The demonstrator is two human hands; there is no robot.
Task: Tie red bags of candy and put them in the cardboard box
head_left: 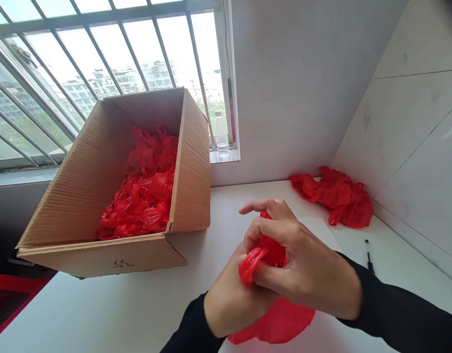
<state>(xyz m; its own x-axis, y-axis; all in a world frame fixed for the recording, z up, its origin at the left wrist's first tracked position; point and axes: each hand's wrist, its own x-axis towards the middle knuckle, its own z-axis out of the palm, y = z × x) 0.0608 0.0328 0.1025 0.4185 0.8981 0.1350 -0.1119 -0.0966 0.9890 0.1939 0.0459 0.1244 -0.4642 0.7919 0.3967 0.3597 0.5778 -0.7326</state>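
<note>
Red plastic bag (pixel 280 323): bunched at the hands, right of the cardboard box (pixel 192 176).
Left hand (pixel 235 296): against the bag, fingers mostly hidden; cannot tell its grip.
Right hand (pixel 297 252): thumb and fingers closed on the bag.
Box contents: crumpled red plastic bags (pixel 145 201).
Red heap (pixel 338 196): well right of the box.
Water bottle (pixel 221 135): just behind the box's right side.

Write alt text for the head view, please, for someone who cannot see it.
A person's left hand and right hand hold a red plastic bag over a white table. To the left, an open cardboard box holds crumpled red bags; a plastic bottle stands on the windowsill.
</note>
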